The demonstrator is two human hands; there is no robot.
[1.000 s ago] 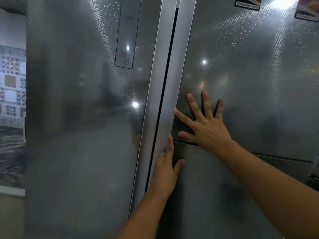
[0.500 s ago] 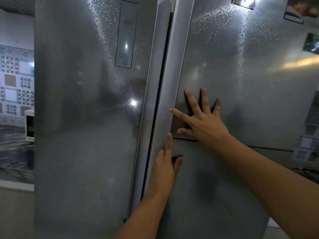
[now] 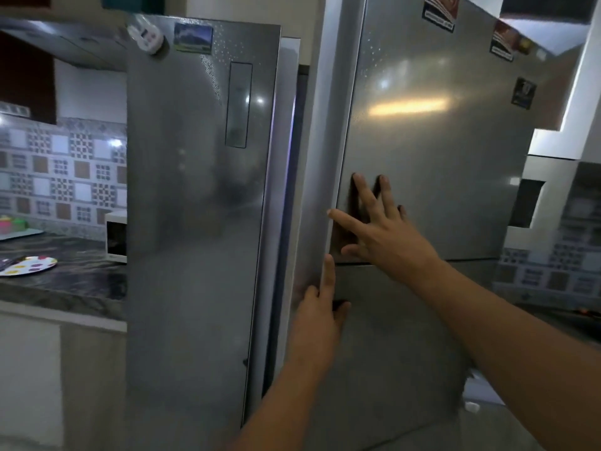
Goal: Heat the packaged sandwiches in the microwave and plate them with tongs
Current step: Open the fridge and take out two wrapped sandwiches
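A grey two-door fridge fills the view. Its right door [image 3: 439, 141] stands slightly ajar from the left door [image 3: 195, 206], with a bluish-lit gap between them. My left hand [image 3: 320, 310] grips the right door's inner edge, index finger pointing up along it. My right hand [image 3: 383, 236] lies flat on the right door's face with fingers spread, holding nothing. A white microwave [image 3: 115, 236] stands on the counter, partly hidden behind the left door. A dotted plate [image 3: 31, 265] lies on the counter. No sandwiches or tongs are in view.
The dark marble counter [image 3: 81, 281] runs along the left under a tiled wall. Coloured cups [image 3: 13, 224] sit at its far left. Magnets and stickers dot both fridge doors. Another counter shows at the right edge [image 3: 559, 314].
The right door has swung out toward me and the gap between the doors has widened. The view has pulled back, bringing the counter, microwave and plate into sight.
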